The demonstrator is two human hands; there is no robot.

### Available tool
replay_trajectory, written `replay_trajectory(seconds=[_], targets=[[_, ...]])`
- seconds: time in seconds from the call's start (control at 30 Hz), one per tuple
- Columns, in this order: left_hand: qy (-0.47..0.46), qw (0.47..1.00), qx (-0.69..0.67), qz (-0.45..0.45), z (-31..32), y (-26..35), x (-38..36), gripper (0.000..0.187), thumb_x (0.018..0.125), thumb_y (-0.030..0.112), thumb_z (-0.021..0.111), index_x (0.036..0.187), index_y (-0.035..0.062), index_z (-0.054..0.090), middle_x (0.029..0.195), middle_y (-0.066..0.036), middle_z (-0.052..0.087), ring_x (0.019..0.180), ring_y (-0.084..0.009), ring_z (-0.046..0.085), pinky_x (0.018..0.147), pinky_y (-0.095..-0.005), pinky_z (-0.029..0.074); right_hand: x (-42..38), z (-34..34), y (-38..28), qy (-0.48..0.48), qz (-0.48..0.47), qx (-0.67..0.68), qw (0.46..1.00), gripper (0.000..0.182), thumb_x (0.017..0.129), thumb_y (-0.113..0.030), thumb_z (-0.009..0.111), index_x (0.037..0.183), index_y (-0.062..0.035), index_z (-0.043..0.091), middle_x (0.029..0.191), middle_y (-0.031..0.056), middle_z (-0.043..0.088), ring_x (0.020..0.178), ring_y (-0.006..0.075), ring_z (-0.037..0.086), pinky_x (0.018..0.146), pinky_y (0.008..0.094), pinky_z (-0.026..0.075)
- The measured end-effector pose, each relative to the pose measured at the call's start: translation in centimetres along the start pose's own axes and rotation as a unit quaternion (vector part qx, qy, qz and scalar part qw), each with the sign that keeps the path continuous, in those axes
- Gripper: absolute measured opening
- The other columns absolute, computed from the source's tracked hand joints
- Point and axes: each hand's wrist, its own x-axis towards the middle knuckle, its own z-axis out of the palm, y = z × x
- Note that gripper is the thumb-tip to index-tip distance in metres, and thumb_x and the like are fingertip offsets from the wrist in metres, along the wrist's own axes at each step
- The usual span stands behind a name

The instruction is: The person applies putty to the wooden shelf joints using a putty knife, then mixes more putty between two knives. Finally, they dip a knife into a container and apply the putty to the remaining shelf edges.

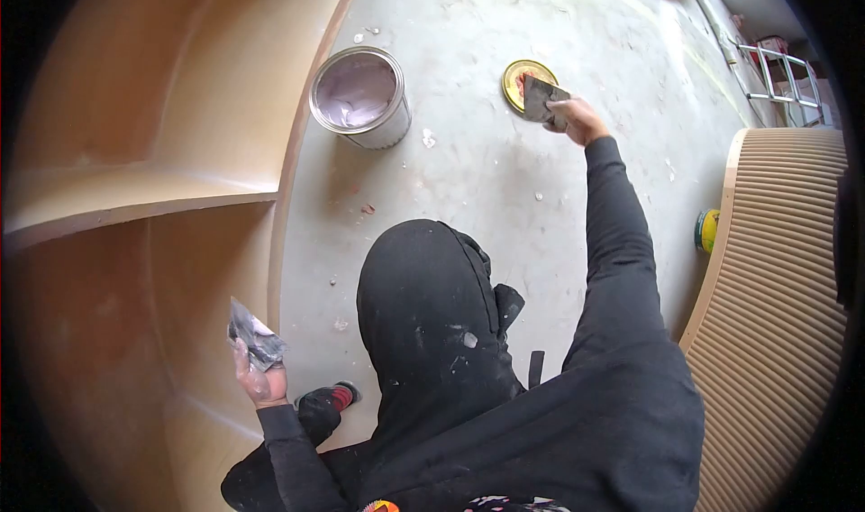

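Observation:
My right hand (577, 118) reaches far forward and grips a dark flat filler spreader (542, 102). The spreader's blade overlaps a round yellow lid (514, 72) on the floor, which carries a reddish smear. At the lower left, my left hand (263, 379) is closed around a second filler spreader (255, 338), its grey blade pointing up and coated with pale putty. Ahead of my knee stands an open metal can (403, 120) of pale mauve filler (356, 88).
A wooden shelf unit (230, 84) fills the left side. To the right stands a curved ribbed wooden panel (775, 278), with a yellow-green tub (706, 230) beside it. Bits of dried filler dot the grey floor (468, 178). A metal ladder (782, 70) is at the far right.

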Motion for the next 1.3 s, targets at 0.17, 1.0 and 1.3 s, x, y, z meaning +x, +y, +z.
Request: replay_trajectory(seconds=[0.17, 1.0, 1.3], targets=[[-0.038, 0.996, -0.075, 0.0, -1.0, 2.1, -1.5, 0.037, 0.096, 0.021, 0.06, 0.131, 0.0107, 0.054, 0.121, -0.003, 0.064, 0.104, -0.0153, 0.063, 0.081, -0.0316, 0.054, -6.5, 2.8, -2.7, -0.129, -0.034, 0.267, 0.954, 0.046, 0.094, -0.014, 0.059, 0.135, 0.0011, 0.045, 0.122, 0.0153, 0.06, 0.11, 0.0287, 0.062, 0.087, 0.0478, 0.057], [-0.145, 0.953, 0.051, 0.26, 10.5, 8.9, -6.9, 0.023, 0.101, 0.006, 0.042, 0.122, 0.0009, 0.05, 0.116, -0.009, 0.06, 0.105, -0.0164, 0.06, 0.094, -0.0332, 0.051, -36.1, 32.9, -15.5, -0.099, -0.728, -0.393, 0.552, 0.039, 0.077, -0.011, 0.067, 0.115, -0.0203, 0.071, 0.115, -0.0005, 0.059, 0.117, 0.0216, 0.051, 0.092, 0.0414, 0.041], [-0.159, 0.959, -0.009, 0.233, 9.1, 9.2, -5.8, 0.024, 0.1, 0.007, 0.043, 0.122, 0.0015, 0.05, 0.119, -0.009, 0.06, 0.11, -0.0172, 0.06, 0.095, -0.0338, 0.051, -35.4, 35.2, -16.0, -0.118, -0.728, -0.324, 0.592, 0.05, 0.066, 0.002, 0.066, 0.112, -0.0184, 0.072, 0.115, 0.0022, 0.061, 0.108, 0.0255, 0.056, 0.091, 0.0405, 0.043]])
